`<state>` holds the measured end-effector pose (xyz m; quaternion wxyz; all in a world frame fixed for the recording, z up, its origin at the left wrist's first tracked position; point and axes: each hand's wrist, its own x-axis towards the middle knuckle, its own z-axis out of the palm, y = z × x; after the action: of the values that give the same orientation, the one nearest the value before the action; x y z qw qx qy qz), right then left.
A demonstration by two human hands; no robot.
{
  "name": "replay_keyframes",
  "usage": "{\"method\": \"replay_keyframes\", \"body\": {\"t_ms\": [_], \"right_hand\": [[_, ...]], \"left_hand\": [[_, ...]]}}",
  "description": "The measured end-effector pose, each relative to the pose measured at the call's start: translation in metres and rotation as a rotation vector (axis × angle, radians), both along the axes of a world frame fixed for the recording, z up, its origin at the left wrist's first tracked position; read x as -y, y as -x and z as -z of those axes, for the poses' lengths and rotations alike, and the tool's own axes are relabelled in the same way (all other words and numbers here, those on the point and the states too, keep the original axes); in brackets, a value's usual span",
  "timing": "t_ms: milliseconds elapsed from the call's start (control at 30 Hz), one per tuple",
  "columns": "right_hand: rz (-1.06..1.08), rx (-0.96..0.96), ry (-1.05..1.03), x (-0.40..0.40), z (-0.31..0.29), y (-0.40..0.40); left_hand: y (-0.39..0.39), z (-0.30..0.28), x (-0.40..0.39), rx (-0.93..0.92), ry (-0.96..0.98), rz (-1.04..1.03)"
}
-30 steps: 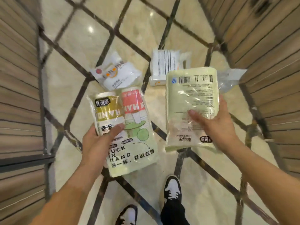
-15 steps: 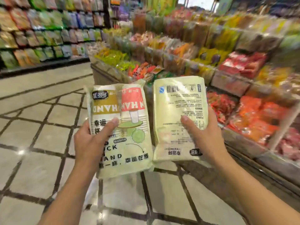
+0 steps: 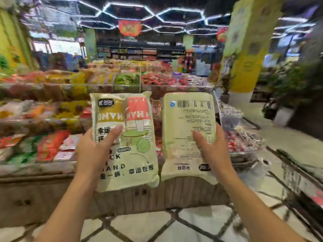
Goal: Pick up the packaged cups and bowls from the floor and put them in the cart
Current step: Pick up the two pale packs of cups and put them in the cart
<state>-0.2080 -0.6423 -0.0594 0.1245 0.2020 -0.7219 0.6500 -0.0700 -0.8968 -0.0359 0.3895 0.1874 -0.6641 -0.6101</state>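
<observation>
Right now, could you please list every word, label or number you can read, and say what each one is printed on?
"HAND": package in the left hand, printed upside down on the tan and red cup pictures.
"HAND" and "CK": same package, lower left, partly hidden by the left hand.
"幸运": same package, beside the thumb.
Package in the right hand: barcode and fine print, too small to read.
Shelf goods and hanging signs: blurred, unreadable.

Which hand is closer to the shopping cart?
Right. The right hand, holding the barcode pack, is beside the cart at the right edge; the left hand is farther away.
</observation>
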Motion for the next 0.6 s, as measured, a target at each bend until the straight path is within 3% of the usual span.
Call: {"method": "replay_keyframes", "body": {"t_ms": [300,600], "right_hand": [[0.387,0.105,0.011,-0.332,0.01,0.017],[0.641,0.177,0.001,-0.553,0.024,0.045]], "left_hand": [[0.127,0.008,-0.297,0.08,0.026,0.431],[0.231,0.035,-0.536,0.152,-0.003,0.704]]}}
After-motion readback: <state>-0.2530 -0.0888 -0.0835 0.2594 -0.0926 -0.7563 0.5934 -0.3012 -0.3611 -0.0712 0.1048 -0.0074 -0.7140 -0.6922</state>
